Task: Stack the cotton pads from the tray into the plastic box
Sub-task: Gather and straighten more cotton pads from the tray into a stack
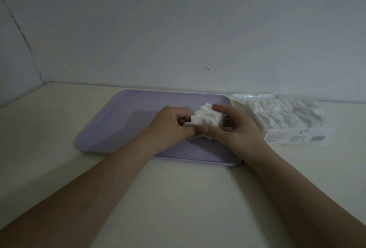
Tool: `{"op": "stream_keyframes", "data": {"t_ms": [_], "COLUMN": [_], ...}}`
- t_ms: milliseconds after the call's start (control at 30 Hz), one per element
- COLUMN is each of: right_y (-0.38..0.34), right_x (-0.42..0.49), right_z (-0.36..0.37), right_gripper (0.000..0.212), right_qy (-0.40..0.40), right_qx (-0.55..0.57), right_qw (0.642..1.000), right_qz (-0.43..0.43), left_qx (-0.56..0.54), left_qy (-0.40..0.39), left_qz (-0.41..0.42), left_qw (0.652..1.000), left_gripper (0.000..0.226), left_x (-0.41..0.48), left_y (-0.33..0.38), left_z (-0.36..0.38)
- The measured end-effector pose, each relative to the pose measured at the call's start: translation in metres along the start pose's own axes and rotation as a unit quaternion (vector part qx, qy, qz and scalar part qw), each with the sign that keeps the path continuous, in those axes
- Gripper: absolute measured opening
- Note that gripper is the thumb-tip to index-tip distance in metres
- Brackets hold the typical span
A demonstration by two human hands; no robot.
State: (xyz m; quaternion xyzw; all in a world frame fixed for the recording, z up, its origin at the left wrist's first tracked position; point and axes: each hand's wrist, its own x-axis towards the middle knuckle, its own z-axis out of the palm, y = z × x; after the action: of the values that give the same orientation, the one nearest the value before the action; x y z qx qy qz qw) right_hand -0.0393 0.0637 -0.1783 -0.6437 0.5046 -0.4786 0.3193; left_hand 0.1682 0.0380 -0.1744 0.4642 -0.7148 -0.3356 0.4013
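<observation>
Nearest the camera, two bare forearms reach forward over a pale table (178, 198) and meet above the near right part of a lilac tray (122, 121). The left hand (170, 123) has its fingers curled in and pinches the left end of a small stack of white cotton pads (206, 117). The right hand (235, 129) grips the same stack from the other side, thumb along the near edge and fingers arched over the top and far side. The stack sits directly between the two hands, held on edge so that the uneven rims of the pads face up; whether it is lifted off the tray floor cannot be told. A little more white shows just beneath the hands, on the tray, too hidden to make out.

Just beside the tray's right edge stands a clear plastic box (287, 137) with a printed label on its near wall. It is packed with a long row of pads (287, 111) standing on edge.

Behind everything rises a plain grey wall (178, 29), cracked at the left.
</observation>
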Motion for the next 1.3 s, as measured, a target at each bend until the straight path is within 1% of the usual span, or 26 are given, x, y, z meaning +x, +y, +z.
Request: {"op": "stream_keyframes", "data": {"t_ms": [100,200,267,367,467,533,667,867,900,967,1033,1100,1133,1200,1233,1267,1300], "right_y": [0.003,0.006,0.007,0.007,0.007,0.004,0.002,-0.002,-0.003,-0.006,-0.011,-0.012,-0.012,-0.014,-0.015,-0.016,-0.017], "right_x": [0.002,0.003,0.003,0.003,0.003,0.002,0.001,-0.001,-0.001,-0.003,-0.006,-0.006,-0.007,-0.007,-0.007,-0.008,-0.008], "right_z": [0.0,0.0,0.0,0.0,0.0,0.001,0.002,0.001,0.0,-0.002,-0.003,0.0,0.0,0.0,-0.001,-0.001,-0.001], "right_gripper": [0.046,0.041,0.04,0.038,0.038,0.04,0.041,0.04,0.041,0.052,0.068,0.072,0.07,0.066,0.065,0.064,0.065], "right_qy": [0.025,0.034,0.036,0.041,0.042,0.029,0.0,-0.026,-0.031,-0.055,-0.074,-0.057,-0.049,-0.057,-0.069,-0.081,-0.091], "right_qx": [-0.018,-0.026,-0.026,-0.028,-0.043,-0.048,-0.045,-0.035,-0.014,0.013,-0.036,-0.117,-0.141,-0.143,-0.134,-0.125,-0.118], "right_qw": [0.999,0.999,0.999,0.999,0.998,0.998,0.999,0.999,0.999,0.998,0.997,0.991,0.988,0.987,0.987,0.987,0.986], "right_qz": [-0.011,-0.017,-0.019,-0.016,-0.015,-0.021,-0.028,-0.022,-0.015,0.003,0.0,-0.03,-0.042,-0.054,-0.06,-0.067,-0.07], "left_qx": [-0.004,-0.045,-0.056,-0.067,-0.108,-0.113,-0.083,-0.024,-0.025,-0.025,-0.009,0.004,0.009,0.033,0.048,0.052,0.05], "left_qy": [-0.004,-0.002,-0.009,-0.025,-0.094,-0.128,-0.107,-0.04,-0.033,-0.024,-0.015,-0.008,-0.011,-0.04,-0.065,-0.091,-0.11], "left_qz": [-0.016,-0.041,-0.06,-0.07,-0.071,-0.063,-0.038,-0.021,-0.018,-0.009,-0.007,-0.014,-0.017,-0.019,-0.014,-0.002,0.007], "left_qw": [1.0,0.998,0.997,0.995,0.987,0.983,0.99,0.999,0.999,0.999,1.0,1.0,1.0,0.998,0.997,0.994,0.993], "left_gripper": [0.014,0.033,0.038,0.029,0.023,0.021,0.02,0.025,0.028,0.036,0.037,0.04,0.049,0.074,0.079,0.074,0.065], "left_x": [-0.001,-0.001,-0.001,0.0,-0.003,-0.005,-0.003,-0.003,-0.003,-0.003,-0.004,-0.003,-0.002,-0.001,-0.002,-0.003,-0.004], "left_y": [0.002,0.005,0.006,0.004,0.007,0.01,0.009,0.004,0.003,0.003,0.004,0.007,0.006,0.008,0.009,0.012,0.014], "left_z": [-0.003,-0.01,-0.017,-0.032,-0.043,-0.039,-0.024,-0.016,-0.016,-0.014,-0.012,-0.012,-0.014,-0.018,-0.02,-0.02,-0.019]}}
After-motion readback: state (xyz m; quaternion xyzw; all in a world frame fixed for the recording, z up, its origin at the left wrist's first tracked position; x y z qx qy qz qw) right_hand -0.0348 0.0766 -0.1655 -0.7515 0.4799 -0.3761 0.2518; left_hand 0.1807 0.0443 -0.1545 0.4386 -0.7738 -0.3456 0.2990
